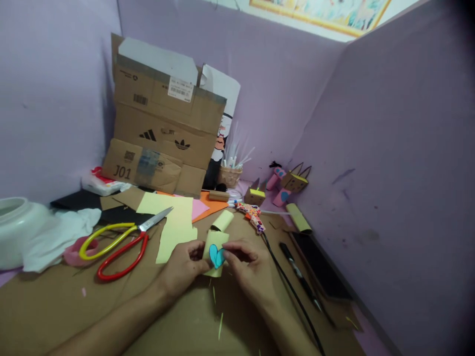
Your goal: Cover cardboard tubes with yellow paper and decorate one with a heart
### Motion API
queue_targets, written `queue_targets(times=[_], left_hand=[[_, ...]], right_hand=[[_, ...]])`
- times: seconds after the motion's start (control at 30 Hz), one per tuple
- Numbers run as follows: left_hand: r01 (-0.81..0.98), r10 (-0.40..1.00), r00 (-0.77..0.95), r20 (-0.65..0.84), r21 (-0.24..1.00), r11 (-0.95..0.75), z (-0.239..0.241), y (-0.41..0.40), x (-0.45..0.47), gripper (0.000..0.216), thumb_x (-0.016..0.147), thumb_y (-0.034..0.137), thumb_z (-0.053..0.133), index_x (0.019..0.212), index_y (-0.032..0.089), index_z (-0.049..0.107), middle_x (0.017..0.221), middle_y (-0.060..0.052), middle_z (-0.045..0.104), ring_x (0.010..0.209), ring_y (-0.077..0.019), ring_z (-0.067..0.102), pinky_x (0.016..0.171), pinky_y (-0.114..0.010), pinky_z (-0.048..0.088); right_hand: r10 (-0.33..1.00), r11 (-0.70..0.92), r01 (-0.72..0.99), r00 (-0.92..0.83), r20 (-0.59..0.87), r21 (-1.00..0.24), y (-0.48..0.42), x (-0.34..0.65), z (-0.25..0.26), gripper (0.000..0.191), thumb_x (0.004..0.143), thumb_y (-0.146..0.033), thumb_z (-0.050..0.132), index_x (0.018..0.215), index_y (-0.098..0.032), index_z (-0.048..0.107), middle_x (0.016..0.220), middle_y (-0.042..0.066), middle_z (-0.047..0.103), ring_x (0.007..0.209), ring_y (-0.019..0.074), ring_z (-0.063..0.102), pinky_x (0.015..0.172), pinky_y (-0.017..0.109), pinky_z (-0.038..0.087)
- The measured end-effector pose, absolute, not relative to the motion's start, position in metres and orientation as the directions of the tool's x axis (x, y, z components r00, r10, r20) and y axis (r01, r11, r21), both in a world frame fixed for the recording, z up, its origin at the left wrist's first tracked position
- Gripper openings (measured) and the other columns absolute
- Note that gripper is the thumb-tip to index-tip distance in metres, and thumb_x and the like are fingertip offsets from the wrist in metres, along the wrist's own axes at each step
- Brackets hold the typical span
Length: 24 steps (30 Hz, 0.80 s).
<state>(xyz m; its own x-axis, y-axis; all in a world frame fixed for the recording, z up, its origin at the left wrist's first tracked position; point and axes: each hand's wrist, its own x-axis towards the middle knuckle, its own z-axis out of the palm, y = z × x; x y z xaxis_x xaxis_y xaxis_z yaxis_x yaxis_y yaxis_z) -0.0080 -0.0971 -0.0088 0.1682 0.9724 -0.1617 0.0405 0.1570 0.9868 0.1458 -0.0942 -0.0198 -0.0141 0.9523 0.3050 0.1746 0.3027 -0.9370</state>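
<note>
Over the cardboard sheet, my left hand (185,264) is closed on the left side of a pale yellow paper tube (210,240). A blue paper heart (214,256) with a dark outline and a crease down its middle lies against the front of this tube. The thumb and fingers of my right hand (247,264) pinch the heart's right edge. Just behind the held tube is another yellow paper roll (222,220). A glue gun (252,215) with a colourful pattern rests beyond my right hand.
Scissors (139,230) with yellow and red handles lie left of my hands, near yellow paper (168,212). A black cord (285,277) and a craft knife (300,277) lie on the right. Flattened cardboard boxes (163,118) lean at the back; cardboard figures (295,182) stand back right.
</note>
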Motion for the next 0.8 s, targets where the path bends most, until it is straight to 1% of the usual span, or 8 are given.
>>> queue_targets(times=[0.2,0.3,0.4,0.47,0.53,0.6,0.7,0.8], left_hand=[[0.057,0.955,0.248,-0.162,0.987,0.153,-0.007,-0.099,-0.01,0.02,0.053,0.018,0.061,0.073,0.013,0.061,0.06,0.004,0.057,0.054,-0.0091,0.044,0.041,-0.019,0.028],[0.067,0.948,0.277,-0.154,0.988,0.141,-0.009,-0.098,-0.012,0.021,0.055,0.02,0.061,0.075,0.013,0.06,0.06,0.004,0.055,0.054,-0.0093,0.044,0.041,-0.018,0.029],[0.079,0.941,0.313,-0.129,0.991,0.11,-0.011,-0.098,-0.015,0.021,0.064,0.031,0.06,0.075,0.014,0.058,0.057,0.005,0.05,0.05,-0.0088,0.043,0.04,-0.019,0.031],[0.104,0.941,0.312,-0.13,0.989,0.102,-0.012,-0.098,-0.016,0.029,0.069,0.042,0.057,0.074,0.014,0.056,0.056,0.004,0.049,0.047,-0.0088,0.043,0.039,-0.019,0.033],[0.133,0.947,0.285,-0.147,0.985,0.113,-0.015,-0.097,-0.016,0.036,0.07,0.05,0.057,0.074,0.014,0.054,0.054,0.005,0.049,0.043,-0.0088,0.043,0.036,-0.02,0.033],[0.143,0.952,0.263,-0.158,0.982,0.124,-0.017,-0.096,-0.015,0.039,0.067,0.051,0.061,0.075,0.013,0.054,0.051,0.005,0.048,0.041,-0.0086,0.042,0.034,-0.019,0.031],[0.11,0.949,0.277,-0.152,0.986,0.125,-0.018,-0.095,-0.012,0.041,0.062,0.047,0.066,0.081,0.012,0.055,0.055,0.004,0.052,0.044,-0.008,0.042,0.036,-0.018,0.029],[0.069,0.948,0.287,-0.14,0.99,0.125,-0.015,-0.096,-0.01,0.039,0.06,0.042,0.068,0.082,0.012,0.056,0.06,0.003,0.055,0.046,-0.0068,0.041,0.038,-0.017,0.028]], right_hand=[[0.893,0.44,0.378,-0.089,0.441,-0.814,-0.094,0.147,-0.024,0.013,0.071,-0.012,0.059,0.078,-0.018,0.068,0.074,0.003,0.068,0.069,0.0163,0.063,0.065,0.027,0.05],[0.874,0.476,0.392,-0.109,0.474,-0.787,-0.094,0.147,-0.025,0.012,0.072,-0.011,0.058,0.078,-0.017,0.066,0.073,0.003,0.066,0.068,0.0154,0.063,0.064,0.025,0.051],[0.846,0.524,0.397,-0.141,0.514,-0.754,-0.095,0.148,-0.026,0.012,0.073,-0.011,0.057,0.079,-0.017,0.066,0.074,0.004,0.066,0.069,0.0152,0.062,0.064,0.025,0.051],[0.838,0.538,0.403,-0.16,0.522,-0.74,-0.095,0.148,-0.026,0.012,0.074,-0.012,0.057,0.08,-0.017,0.066,0.075,0.004,0.065,0.069,0.0151,0.062,0.064,0.025,0.051],[0.827,0.554,0.415,-0.181,0.532,-0.722,-0.096,0.148,-0.027,0.013,0.075,-0.012,0.056,0.08,-0.017,0.066,0.074,0.004,0.065,0.068,0.015,0.061,0.063,0.025,0.05],[0.817,0.57,0.424,-0.203,0.54,-0.704,-0.096,0.149,-0.027,0.015,0.076,-0.011,0.054,0.081,-0.018,0.066,0.075,0.004,0.064,0.07,0.0152,0.06,0.064,0.026,0.049],[0.848,0.528,0.374,-0.187,0.495,-0.763,-0.094,0.149,-0.028,0.018,0.076,-0.011,0.054,0.088,-0.018,0.065,0.079,0.004,0.064,0.074,0.0155,0.06,0.068,0.027,0.049],[0.946,0.325,0.222,-0.073,0.316,-0.919,-0.091,0.147,-0.027,0.021,0.07,-0.015,0.059,0.091,-0.019,0.062,0.077,0.002,0.062,0.07,0.0149,0.06,0.062,0.026,0.049]])
